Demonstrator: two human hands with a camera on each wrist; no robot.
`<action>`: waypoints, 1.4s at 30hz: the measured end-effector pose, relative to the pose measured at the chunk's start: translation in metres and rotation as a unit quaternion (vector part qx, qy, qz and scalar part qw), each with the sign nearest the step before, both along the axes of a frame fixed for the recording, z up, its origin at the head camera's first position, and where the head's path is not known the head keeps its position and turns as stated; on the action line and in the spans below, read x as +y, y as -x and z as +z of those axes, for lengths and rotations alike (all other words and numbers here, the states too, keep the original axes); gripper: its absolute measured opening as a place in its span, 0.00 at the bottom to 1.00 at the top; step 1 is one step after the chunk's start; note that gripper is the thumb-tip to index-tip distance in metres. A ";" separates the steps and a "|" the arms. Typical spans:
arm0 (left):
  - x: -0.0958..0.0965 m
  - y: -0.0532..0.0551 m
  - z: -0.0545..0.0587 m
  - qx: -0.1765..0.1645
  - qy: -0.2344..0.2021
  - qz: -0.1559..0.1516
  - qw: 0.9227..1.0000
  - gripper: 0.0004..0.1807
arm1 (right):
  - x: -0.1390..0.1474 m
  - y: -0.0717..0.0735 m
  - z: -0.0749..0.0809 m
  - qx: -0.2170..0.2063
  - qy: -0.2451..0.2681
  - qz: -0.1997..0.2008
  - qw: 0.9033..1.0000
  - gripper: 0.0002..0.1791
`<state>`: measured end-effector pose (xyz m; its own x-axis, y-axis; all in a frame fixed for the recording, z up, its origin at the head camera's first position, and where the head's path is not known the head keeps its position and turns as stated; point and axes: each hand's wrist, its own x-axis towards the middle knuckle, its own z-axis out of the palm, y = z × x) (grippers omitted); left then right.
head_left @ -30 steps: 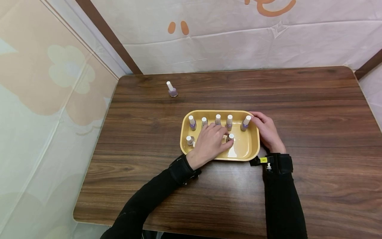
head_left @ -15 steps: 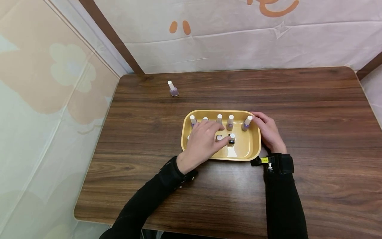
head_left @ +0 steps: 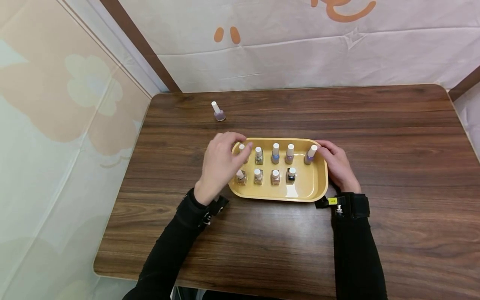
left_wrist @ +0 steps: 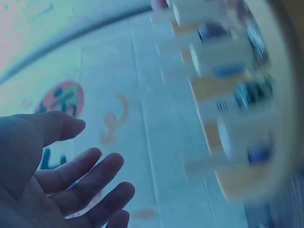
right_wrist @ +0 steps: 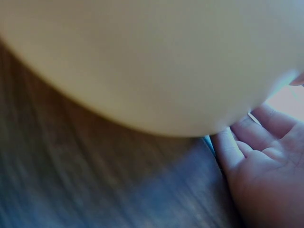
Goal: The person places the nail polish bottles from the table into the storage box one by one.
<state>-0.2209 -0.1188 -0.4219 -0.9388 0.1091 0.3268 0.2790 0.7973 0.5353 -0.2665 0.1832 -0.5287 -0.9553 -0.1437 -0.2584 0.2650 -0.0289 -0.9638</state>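
My left hand (head_left: 223, 160) hovers at the left end of a yellow tray (head_left: 309, 181), fingers spread and nothing held. It partly covers the far-left nail polish bottle in the head view. The left wrist view shows the same hand (left_wrist: 71, 175) apart from the blurred bottles. At the tray's right end, my right hand (head_left: 335, 164) holds the rim, with fingers (right_wrist: 228, 149) against the outer wall. White-capped nail polish bottles stand in two rows inside, including a blue one (head_left: 275, 157), a black one (head_left: 291, 178) and a purple one (head_left: 309, 158) tilted at the right.
One lilac nail polish bottle (head_left: 219, 115) stands outside the tray, toward the back left of the wooden table (head_left: 405, 166). A printed cloth wall (head_left: 285, 62) rises behind the table's far edge, and another covers the left side.
My left hand has left the black bottle in the front row and moved left to the tray's end, uncovering the middle bottles. The right hand stays at the tray's right end.
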 end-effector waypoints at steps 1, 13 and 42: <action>-0.005 0.003 -0.002 -0.002 -0.006 0.010 1.000 0.14 | 0.000 0.000 0.000 0.000 -0.003 0.000 1.000 0.16; -0.052 0.037 -0.030 -0.056 -0.033 0.102 0.993 0.15 | 0.000 0.000 -0.001 0.005 -0.020 0.001 1.000 0.19; -0.088 0.123 -0.089 -0.160 -0.122 0.190 0.961 0.23 | -0.002 0.000 -0.002 -0.009 -0.023 0.004 1.000 0.23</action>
